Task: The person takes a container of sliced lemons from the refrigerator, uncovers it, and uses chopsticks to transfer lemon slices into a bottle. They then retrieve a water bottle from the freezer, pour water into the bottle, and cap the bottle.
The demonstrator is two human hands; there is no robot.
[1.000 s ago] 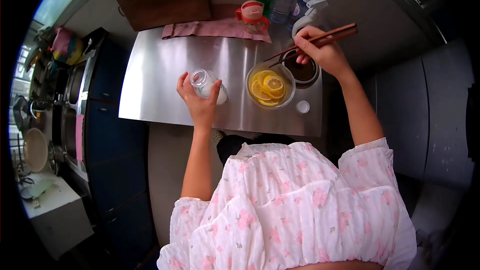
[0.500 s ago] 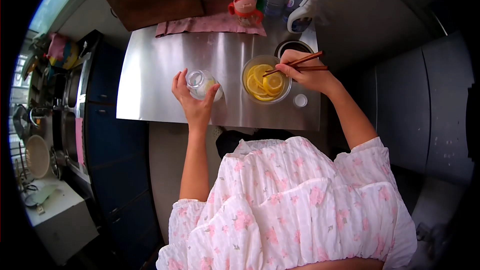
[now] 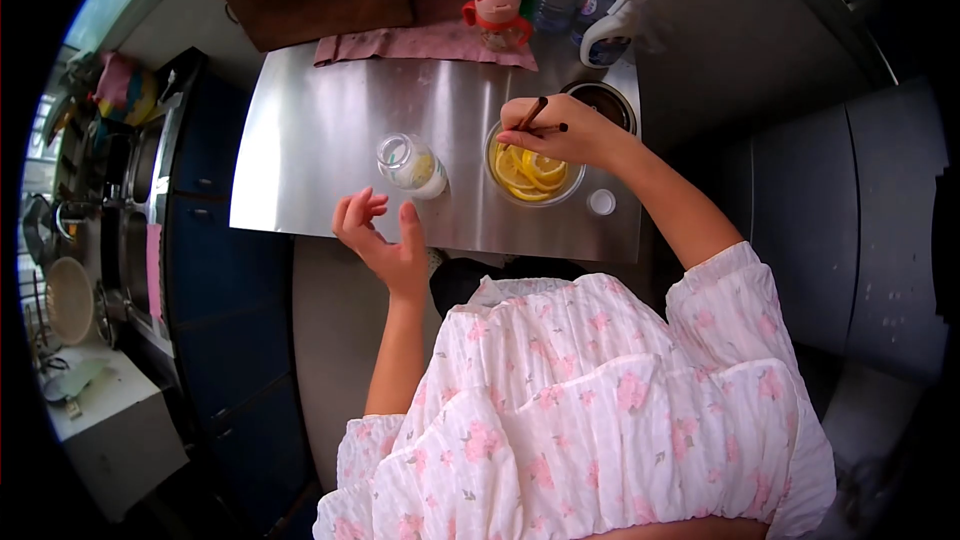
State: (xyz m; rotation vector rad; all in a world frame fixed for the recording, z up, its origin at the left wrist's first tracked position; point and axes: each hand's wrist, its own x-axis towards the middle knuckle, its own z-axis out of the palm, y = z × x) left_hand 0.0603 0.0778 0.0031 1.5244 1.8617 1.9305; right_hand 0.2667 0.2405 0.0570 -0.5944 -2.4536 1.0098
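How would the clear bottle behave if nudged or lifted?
The clear bottle looks smooth and shiny, so it might slip when gripped. Being taller than wide, it could tip if pushed high. Appearing uncapped and partly filled, it may spill if tilted.

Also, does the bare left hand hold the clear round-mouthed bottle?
No, the left hand is open, with silver metal tabletop visible between it and the bottle.

Metal table (image 3: pixel 300 160) beneath jar (image 3: pixel 412 168), lemon bowl (image 3: pixel 576 181), white cap (image 3: pixel 602 202), pink cloth (image 3: pixel 400 47)
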